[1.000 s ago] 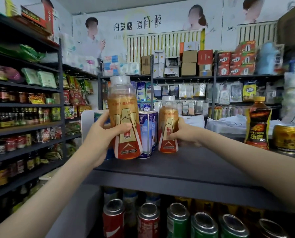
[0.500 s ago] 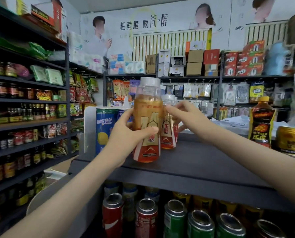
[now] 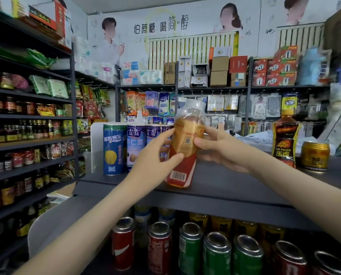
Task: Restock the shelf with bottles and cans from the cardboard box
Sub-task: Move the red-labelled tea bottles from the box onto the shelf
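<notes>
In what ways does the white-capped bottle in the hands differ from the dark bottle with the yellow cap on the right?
The white-capped bottle is pale orange with a red base; the dark bottle is almost black with yellow print. The white-capped bottle leans, gripped by the left hand and right hand; the dark bottle stands upright, untouched. Both are plastic drink bottles at the same top shelf.

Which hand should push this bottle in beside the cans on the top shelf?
Probably left: the left hand grips the bottle lower, beside the cans; the right hand holds only its upper part.
</notes>
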